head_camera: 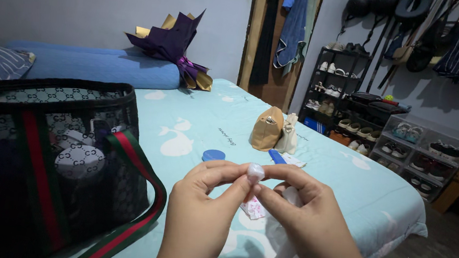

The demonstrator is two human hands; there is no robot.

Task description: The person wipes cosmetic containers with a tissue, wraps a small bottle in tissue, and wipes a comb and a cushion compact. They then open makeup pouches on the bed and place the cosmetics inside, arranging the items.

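Observation:
Both hands meet in front of me over the bed. My left hand and my right hand pinch a small, pale, rounded object between thumbs and fingertips. What it is I cannot tell. A white cloth or tissue hangs under my right hand. Beneath the hands lies a small pink-patterned packet. Just beyond the fingers sit a round blue lid and a blue-tipped item on a white wrapper.
A large black mesh tote bag with red-green straps stands at left. A tan pouch and a small white bag stand mid-bed. A purple-gold bouquet wrap lies by a blue bolster. Shoe racks and clear shoe boxes line the right wall.

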